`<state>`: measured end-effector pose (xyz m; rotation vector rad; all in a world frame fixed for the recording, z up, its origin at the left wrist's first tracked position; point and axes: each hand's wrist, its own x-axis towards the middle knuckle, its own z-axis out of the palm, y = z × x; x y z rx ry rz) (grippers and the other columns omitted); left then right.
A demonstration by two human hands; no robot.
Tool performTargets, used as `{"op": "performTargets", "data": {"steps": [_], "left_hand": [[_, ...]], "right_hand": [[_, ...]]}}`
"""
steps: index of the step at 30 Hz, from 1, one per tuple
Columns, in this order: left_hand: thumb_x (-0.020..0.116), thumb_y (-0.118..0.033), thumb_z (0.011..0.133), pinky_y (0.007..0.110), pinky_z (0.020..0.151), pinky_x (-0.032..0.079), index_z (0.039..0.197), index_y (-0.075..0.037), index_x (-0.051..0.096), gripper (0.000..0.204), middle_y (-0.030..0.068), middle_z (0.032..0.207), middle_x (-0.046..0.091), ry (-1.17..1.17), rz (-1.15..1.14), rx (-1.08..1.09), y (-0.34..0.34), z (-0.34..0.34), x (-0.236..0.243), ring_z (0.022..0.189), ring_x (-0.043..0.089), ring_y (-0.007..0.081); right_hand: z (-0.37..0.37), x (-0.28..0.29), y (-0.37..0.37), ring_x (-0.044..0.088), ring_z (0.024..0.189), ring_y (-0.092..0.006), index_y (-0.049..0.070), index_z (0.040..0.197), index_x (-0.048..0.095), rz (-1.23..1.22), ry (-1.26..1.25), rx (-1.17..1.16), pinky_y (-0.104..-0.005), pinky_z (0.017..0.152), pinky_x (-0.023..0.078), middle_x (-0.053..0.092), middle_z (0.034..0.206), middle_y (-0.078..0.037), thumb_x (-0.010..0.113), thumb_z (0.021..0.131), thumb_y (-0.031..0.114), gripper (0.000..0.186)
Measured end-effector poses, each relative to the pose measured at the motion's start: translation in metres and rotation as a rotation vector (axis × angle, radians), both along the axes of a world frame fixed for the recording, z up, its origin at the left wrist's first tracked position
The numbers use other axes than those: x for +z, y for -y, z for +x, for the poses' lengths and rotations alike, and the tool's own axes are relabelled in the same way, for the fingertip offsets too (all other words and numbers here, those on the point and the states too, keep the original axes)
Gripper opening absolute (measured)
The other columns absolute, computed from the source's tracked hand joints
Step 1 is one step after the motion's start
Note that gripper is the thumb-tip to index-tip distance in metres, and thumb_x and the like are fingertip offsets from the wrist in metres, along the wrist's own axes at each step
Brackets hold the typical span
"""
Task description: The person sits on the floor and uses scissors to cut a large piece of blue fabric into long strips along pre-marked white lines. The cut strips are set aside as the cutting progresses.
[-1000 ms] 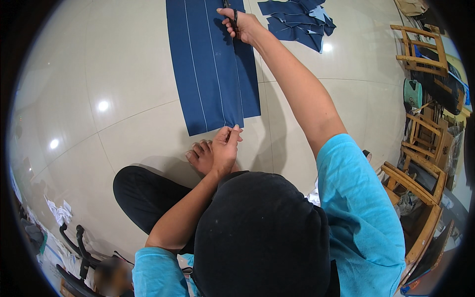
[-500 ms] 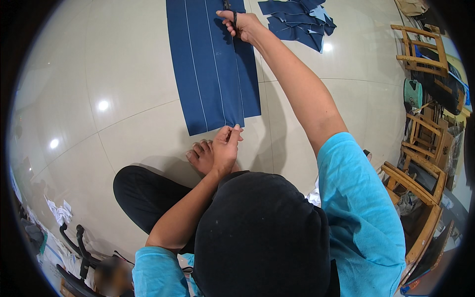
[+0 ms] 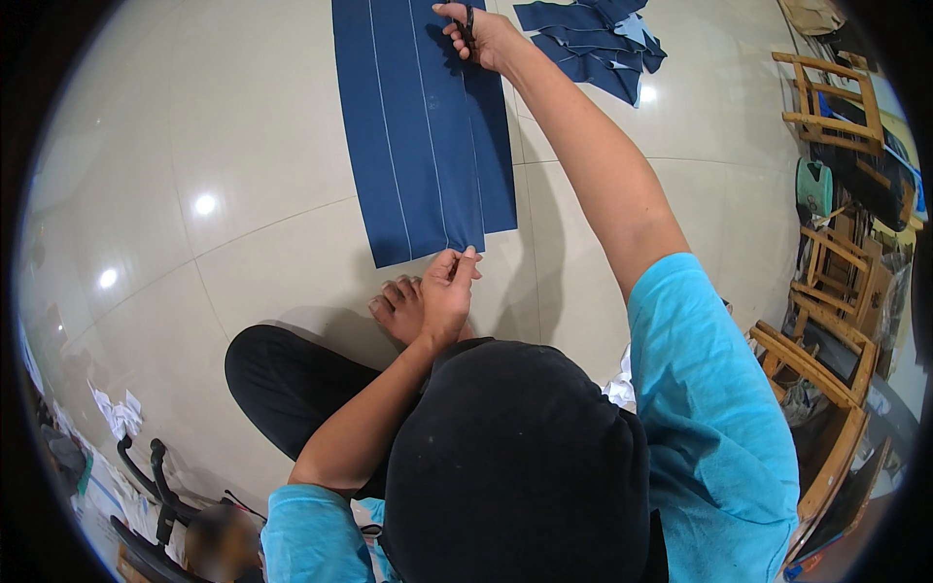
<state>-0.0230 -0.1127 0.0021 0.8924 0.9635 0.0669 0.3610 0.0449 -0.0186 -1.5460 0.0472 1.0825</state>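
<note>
A long dark blue cloth (image 3: 403, 146) with pale lines along its length lies on the tiled floor and runs out of view at the top. My left hand (image 3: 450, 287) pinches the near edge of this cloth between thumb and fingers, close to its right corner. Farther off, my right hand (image 3: 476, 37) has its fingers through the black handles of scissors (image 3: 468, 31) over the right part of the cloth. The scissor blades are hardly visible at the upper picture edge. A slit runs from the near edge along the cloth, with a narrower strip on its right.
Several cut dark blue pieces (image 3: 593, 44) lie in a pile at the upper right. Wooden stools (image 3: 831, 102) line the right side. My bare foot (image 3: 397, 309) rests just below the cloth. White scraps (image 3: 117, 413) and black chair legs (image 3: 155, 486) are at the lower left.
My right hand with the scissors has shifted slightly farther away along the cloth. My left hand keeps its pinch on the near edge. The whole view has drifted a little.
</note>
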Motion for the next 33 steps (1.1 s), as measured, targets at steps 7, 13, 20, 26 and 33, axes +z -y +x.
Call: {"op": "performTargets", "data": {"steps": [7,13,20,26,33], "left_hand": [[0.064,-0.027,0.108,0.019,0.05,0.03,0.102,-0.003,0.068,0.025,-0.0039,0.076,0.06,0.01,-0.012,-0.003,0.0,0.0,0.001,0.057,0.038,-0.001],[0.064,-0.027,0.108,0.019,0.05,0.03,0.103,-0.003,0.068,0.025,-0.004,0.076,0.059,0.021,-0.004,-0.002,0.0,-0.003,-0.004,0.058,0.038,-0.0011],[0.064,-0.027,0.108,0.019,0.049,0.03,0.103,-0.002,0.068,0.025,-0.0043,0.076,0.059,0.02,-0.015,-0.005,0.0,-0.001,-0.002,0.057,0.038,-0.0013],[0.064,-0.027,0.108,0.019,0.049,0.03,0.103,-0.003,0.068,0.025,-0.0043,0.075,0.059,0.027,-0.013,0.005,0.0,-0.001,0.001,0.056,0.038,-0.0014],[0.064,-0.027,0.108,0.019,0.049,0.03,0.101,-0.003,0.069,0.025,-0.0045,0.075,0.059,0.024,-0.014,0.01,-0.001,-0.002,0.001,0.057,0.037,-0.0014]], "right_hand": [[-0.004,0.0,0.001,0.054,0.047,-0.0156,0.006,0.075,0.065,0.006,0.017,-0.014,-0.0297,0.038,0.04,0.062,0.065,-0.005,0.089,0.083,0.036,0.039],[-0.005,0.003,-0.005,0.054,0.047,-0.0161,0.006,0.075,0.065,-0.015,0.054,-0.032,-0.0298,0.038,0.04,0.061,0.065,-0.006,0.088,0.084,0.036,0.039],[0.0,0.001,-0.005,0.053,0.047,-0.0158,0.005,0.075,0.065,-0.027,0.049,-0.015,-0.0295,0.038,0.039,0.06,0.064,-0.005,0.088,0.084,0.036,0.04],[0.001,0.0,-0.005,0.053,0.047,-0.0156,0.006,0.074,0.065,-0.008,0.045,-0.008,-0.0292,0.038,0.039,0.06,0.063,-0.005,0.088,0.084,0.035,0.039],[0.001,0.001,-0.009,0.052,0.046,-0.0159,0.006,0.074,0.064,-0.005,0.037,-0.006,-0.0293,0.038,0.038,0.06,0.063,-0.005,0.088,0.084,0.034,0.038]]}}
